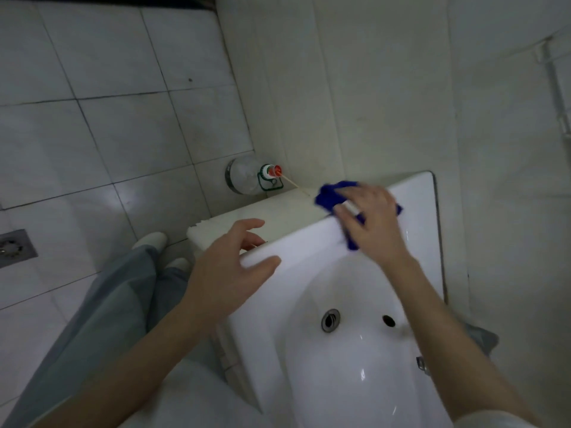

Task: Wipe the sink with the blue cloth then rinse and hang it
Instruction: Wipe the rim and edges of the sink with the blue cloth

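A white ceramic sink (309,242) fills the lower right of the head view, with its drain (330,320) and overflow hole (388,320) in the basin. My right hand (370,220) presses the bunched blue cloth (329,196) flat against the sink's upper rim near the corner, fingers spread over it. Much of the cloth is hidden under the hand. My left hand (228,273) hovers over the sink's left edge, fingers spread and relaxed, holding nothing.
A clear plastic bottle (244,179) with a red and green cap and a thin stick stands on the floor by the wall. A floor drain (14,248) lies at the far left. A tiled ledge (241,220) adjoins the sink. A pipe (556,88) runs along the right wall.
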